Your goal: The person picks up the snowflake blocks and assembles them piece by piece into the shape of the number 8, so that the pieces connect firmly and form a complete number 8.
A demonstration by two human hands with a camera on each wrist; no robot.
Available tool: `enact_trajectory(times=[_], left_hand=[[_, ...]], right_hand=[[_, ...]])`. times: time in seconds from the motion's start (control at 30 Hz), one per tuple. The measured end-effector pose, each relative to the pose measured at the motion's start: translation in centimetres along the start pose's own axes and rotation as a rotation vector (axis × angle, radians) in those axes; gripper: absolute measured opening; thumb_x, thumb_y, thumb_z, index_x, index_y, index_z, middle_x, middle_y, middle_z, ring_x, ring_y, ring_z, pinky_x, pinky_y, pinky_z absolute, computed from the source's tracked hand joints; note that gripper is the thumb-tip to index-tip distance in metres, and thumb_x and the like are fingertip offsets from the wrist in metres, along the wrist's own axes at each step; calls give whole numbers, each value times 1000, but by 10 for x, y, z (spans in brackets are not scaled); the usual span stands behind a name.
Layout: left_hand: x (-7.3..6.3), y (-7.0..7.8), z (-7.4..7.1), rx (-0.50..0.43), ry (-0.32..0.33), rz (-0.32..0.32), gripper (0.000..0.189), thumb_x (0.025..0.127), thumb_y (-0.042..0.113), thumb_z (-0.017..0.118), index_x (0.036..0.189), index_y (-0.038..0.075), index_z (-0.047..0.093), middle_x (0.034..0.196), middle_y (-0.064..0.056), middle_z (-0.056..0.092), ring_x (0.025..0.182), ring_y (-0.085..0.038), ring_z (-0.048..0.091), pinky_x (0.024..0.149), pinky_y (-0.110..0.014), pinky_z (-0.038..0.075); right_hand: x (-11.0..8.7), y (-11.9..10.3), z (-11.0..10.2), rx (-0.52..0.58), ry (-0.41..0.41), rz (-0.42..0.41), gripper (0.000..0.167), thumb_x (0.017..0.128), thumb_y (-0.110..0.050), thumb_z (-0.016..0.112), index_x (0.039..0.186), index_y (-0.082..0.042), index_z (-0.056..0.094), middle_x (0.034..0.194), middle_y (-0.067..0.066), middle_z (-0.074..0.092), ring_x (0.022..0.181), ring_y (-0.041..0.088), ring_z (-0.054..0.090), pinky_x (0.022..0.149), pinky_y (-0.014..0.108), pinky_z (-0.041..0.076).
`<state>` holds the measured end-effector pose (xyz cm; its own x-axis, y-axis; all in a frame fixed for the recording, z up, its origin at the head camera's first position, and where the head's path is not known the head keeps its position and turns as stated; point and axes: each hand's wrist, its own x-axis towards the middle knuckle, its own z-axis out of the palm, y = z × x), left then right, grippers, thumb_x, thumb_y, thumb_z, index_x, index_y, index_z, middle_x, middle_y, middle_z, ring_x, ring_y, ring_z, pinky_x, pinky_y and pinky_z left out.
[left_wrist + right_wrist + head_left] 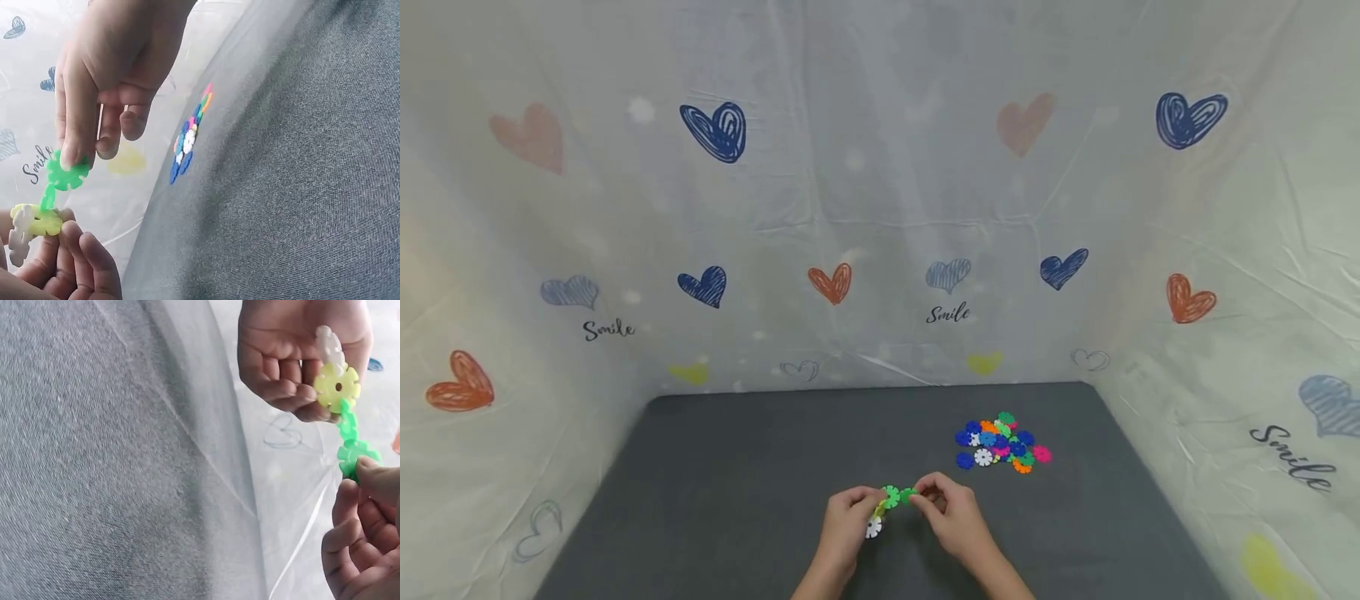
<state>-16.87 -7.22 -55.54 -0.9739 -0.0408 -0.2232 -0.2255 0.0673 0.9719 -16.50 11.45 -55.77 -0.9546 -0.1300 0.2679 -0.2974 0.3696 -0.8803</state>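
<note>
Between the two hands runs a short chain of interlocking flower-shaped discs. It has a white disc (874,527), a yellow disc (338,388), a light green disc (891,497) and a darker green disc (65,172), joined edge to edge at angles. My left hand (848,518) holds the chain by the yellow disc, the white one hanging below. At the other end my right hand (953,512) pinches the darker green disc, its thumb flat on the face in the right wrist view. Some of the yellow disc is hidden by the left fingers in the head view.
A loose pile of discs (988,438) in blue, white, orange, pink and green lies farther back on the right of the dark grey table (760,467). A pale curtain (880,183) printed with hearts surrounds the table at the back and sides.
</note>
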Motion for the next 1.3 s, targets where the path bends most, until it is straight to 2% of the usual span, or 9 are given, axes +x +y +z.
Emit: enact_trajectory(times=[0.13,0.27,0.43,0.6,0.73,0.97,1.07,1.17,1.3], left_hand=[[0,1,0,-36,-21,-14,25,94,23,68,90,-2,74,75,1,64,62,-12,58,60,-28,49],[0,5,-1,-41,-34,6,23,93,20,69,88,-2,73,74,2,63,64,-12,58,60,-28,48],[-3,2,-4,-23,-112,17,21,91,18,68,84,-1,72,72,2,63,66,-14,57,61,-28,47],[-3,-1,-3,-56,-148,17,20,92,18,68,84,-1,71,76,3,64,68,-14,59,62,-27,49],[-2,3,-1,-88,-154,12,20,94,17,69,85,-1,71,76,2,66,68,-14,61,63,-27,51],[-5,4,1,-76,-152,-5,20,94,13,67,84,-3,71,76,1,66,65,-12,60,64,-30,52],[-7,4,2,-97,-150,-10,20,94,13,67,84,-4,72,79,0,66,64,-12,60,65,-31,53],[-6,2,0,-120,-153,-17,20,94,14,65,84,-3,71,79,0,66,64,-12,61,66,-30,53],[-3,0,-2,-173,-202,-54,19,95,14,61,96,-3,67,79,-2,65,65,-12,63,66,-30,55]], right_hand=[[-1,-2,0,12,43,-1,7,90,-16,76,90,-14,69,80,-3,69,65,2,59,55,23,51],[1,-2,-1,6,63,-7,7,88,-18,78,89,-18,71,81,-4,71,68,2,61,56,23,52],[-5,1,-3,9,22,7,7,88,-21,79,89,-21,72,82,-6,71,68,2,62,57,24,53],[-7,4,-4,53,23,-102,7,86,-16,80,86,-18,73,79,-2,73,61,13,64,54,25,53],[-3,3,-4,78,57,-216,8,83,-2,79,84,-7,74,76,5,73,57,25,63,51,27,52],[-7,-27,-9,47,82,-388,16,77,12,78,82,-2,72,73,9,71,58,16,62,53,22,52],[-8,-27,-6,28,79,-433,19,75,14,79,82,-3,72,74,9,71,60,15,64,56,19,52],[-5,-13,-2,17,58,-415,17,78,8,80,84,-7,74,76,6,72,61,14,65,57,19,53],[4,5,-4,6,-32,-294,9,84,-10,80,91,-14,76,83,1,75,66,7,65,57,21,54]])
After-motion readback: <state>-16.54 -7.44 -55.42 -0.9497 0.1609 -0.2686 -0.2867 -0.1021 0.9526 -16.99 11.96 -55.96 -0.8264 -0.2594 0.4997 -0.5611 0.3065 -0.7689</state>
